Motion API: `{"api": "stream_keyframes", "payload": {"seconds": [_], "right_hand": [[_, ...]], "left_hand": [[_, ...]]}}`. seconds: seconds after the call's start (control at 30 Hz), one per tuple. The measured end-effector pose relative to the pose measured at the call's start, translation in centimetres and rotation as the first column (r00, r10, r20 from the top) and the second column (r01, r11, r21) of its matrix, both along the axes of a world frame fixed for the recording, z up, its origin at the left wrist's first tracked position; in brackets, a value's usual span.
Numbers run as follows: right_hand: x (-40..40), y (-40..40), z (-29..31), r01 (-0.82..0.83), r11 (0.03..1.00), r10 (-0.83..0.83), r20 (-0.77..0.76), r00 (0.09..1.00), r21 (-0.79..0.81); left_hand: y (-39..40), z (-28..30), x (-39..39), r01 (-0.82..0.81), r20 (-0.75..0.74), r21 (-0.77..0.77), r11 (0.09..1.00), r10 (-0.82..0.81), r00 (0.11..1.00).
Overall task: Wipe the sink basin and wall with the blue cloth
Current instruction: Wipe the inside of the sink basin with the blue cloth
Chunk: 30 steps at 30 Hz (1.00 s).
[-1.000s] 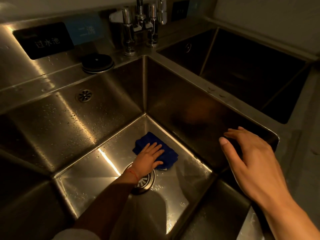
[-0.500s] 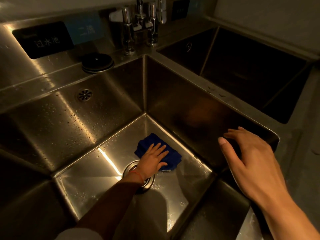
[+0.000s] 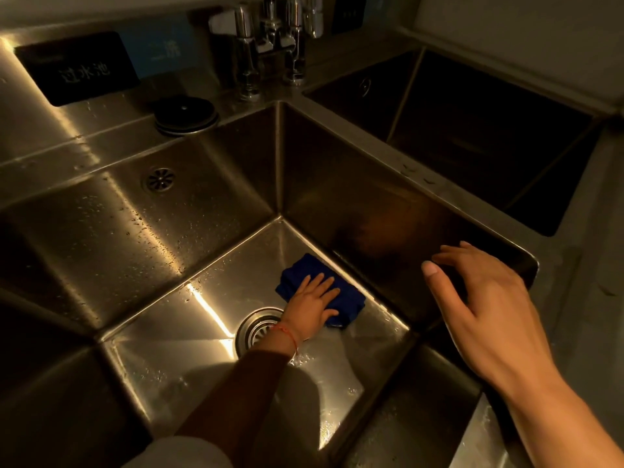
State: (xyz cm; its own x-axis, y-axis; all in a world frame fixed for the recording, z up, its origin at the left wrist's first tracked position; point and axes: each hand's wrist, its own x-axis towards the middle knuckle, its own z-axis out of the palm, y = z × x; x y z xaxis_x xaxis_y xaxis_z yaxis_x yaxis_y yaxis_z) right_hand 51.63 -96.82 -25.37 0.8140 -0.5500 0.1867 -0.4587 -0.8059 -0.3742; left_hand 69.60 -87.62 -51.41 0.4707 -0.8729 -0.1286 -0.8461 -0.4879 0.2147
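A thin red string bracelet [image 3: 289, 333] circles the left wrist; a white sleeve [image 3: 184, 454] covers that upper arm.

The left hand [image 3: 314, 304] reaches down low, near the middle of the view. It lies flat, palm down, fingers spread and pointing to 1 o'clock. A red string goes around its wrist. The right hand [image 3: 486, 305] is up high at 3 o'clock, palm down, fingers bent and loose, holding nothing.
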Motion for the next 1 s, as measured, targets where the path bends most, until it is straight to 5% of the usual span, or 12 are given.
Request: {"api": "stream_keyframes", "payload": {"seconds": [0.37,0.5,0.7,1.0], "right_hand": [[-0.2,0.1,0.2,-0.009,1.0,0.009,-0.004,1.0,-0.008],[-0.1,0.1,0.1,-0.01,1.0,0.01,0.002,1.0,-0.019],[-0.2,0.2,0.1,-0.013,0.999,0.012,-0.009,1.0,-0.045],[-0.2,-0.1,-0.1,-0.025,0.997,0.023,-0.025,0.999,-0.075]], "left_hand": [[4.8,-0.1,-2.3,0.058,0.02,0.002,0.998,-0.058,0.998],[5.3,0.1,-3.0,0.14,0.13,-0.097,0.985,-0.127,0.983],[3.9,-0.1,-2.0,0.094,0.078,0.086,0.992,-0.101,0.992],[1.3,1.0,-1.8,0.036,0.035,0.121,0.992,-0.041,0.999]]}}
